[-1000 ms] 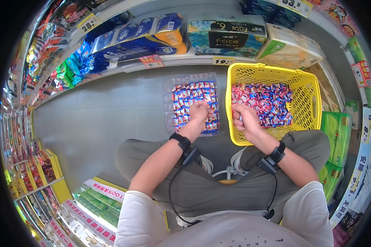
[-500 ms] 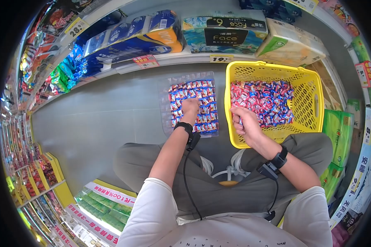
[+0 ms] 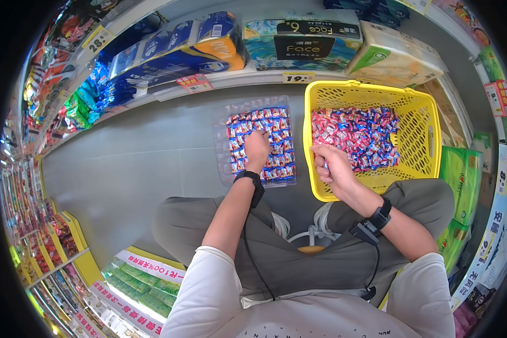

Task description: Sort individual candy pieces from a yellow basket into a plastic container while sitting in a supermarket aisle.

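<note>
My left hand (image 3: 257,149) is over a clear plastic tray (image 3: 223,152), its fingers pinched together among the wrapped candies (image 3: 276,160). These candies, in blue, red and white wrappers, lie in rows across the tray. Whatever is between those fingertips is hidden. Curled closed, my right hand (image 3: 337,172) is at the left rim of a yellow plastic basket (image 3: 428,112); its contents do not show clearly. Inside the basket is a loose heap of wrapped candies (image 3: 355,135), pinkish red on the left and bluer on the right.
Tissue packs (image 3: 304,45) line the shelf beyond the tray and basket. Green packs (image 3: 459,180) stand at the right. Snack shelves (image 3: 39,214) run along the left, and a box of green packs (image 3: 141,284) is at lower left. My crossed legs (image 3: 208,225) border the near side.
My left hand has shifted slightly left over the tray and its wrist has turned. My right hand stays closed at the basket rim. The whole view has moved a little.
</note>
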The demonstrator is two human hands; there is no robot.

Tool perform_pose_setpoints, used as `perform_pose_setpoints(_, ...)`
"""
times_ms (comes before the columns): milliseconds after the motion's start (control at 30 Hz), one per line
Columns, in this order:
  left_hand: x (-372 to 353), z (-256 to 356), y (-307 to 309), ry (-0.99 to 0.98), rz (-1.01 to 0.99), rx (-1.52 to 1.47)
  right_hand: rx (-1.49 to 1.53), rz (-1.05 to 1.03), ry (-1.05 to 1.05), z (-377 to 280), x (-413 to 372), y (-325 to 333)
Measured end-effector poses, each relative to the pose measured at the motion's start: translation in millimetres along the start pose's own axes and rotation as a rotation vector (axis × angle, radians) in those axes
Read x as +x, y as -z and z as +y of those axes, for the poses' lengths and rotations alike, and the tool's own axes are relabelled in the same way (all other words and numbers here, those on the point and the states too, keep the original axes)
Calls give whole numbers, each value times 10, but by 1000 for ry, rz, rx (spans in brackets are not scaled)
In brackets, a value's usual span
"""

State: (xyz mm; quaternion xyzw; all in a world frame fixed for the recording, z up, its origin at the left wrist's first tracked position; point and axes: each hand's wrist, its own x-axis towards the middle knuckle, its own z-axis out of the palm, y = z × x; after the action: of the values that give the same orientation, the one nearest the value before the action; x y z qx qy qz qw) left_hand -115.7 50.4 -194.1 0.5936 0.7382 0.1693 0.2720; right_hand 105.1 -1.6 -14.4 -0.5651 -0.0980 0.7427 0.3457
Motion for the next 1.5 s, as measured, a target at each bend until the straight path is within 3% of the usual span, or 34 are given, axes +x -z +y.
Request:
perform_pose_setpoints(267,-21,82,14,-11,-24,15,10,20,-15,-9,-10,-30)
perform_pose_setpoints(367,-50,227,105,-28,39,-16,182,-21,-4,6,-10,-32)
perform_pose_setpoints(433,-81,405,205,155,-79,-295,316,-94,72,74,56,-18)
perform_pose_setpoints(467,-108,508,255,153,-76,-294,316,-98,74,96,76,-9)
perform_pose_setpoints(533,-174,760,397,352,-248,-633,247,-107,130,107,83,-18)
perform_pose_setpoints(633,-391,1133,699,521,-373,-894,146,-75,110,50,-11,-91)
perform_pose_setpoints(767,-664,1270,1073,547,-527,-1081,38,-85,173,67,-13,-52)
perform_pose_setpoints(867,-764,1225,1035,554,-525,-1223,-118,-62,187,73,-24,-20)
perform_pose_setpoints(967,-832,1301,1019,477,-624,-1262,-95,37,220,98,-1,-44)
perform_pose_setpoints(1133,-990,1446,1069,470,-490,-1238,105,-12,231,104,29,-33)
perform_pose_setpoints(1233,-988,1446,1080,519,-619,-1211,155,7,203,84,27,-17)
perform_pose_setpoints(1300,-971,1430,1050,463,-719,-1158,114,22,217,83,29,-6)
perform_pose_setpoints(1433,-1017,1439,968,455,-599,-1093,-19,128,242,71,14,-26)
perform_pose_setpoints(1500,-1043,1436,927,487,-598,-1220,-37,142,276,79,19,-30)
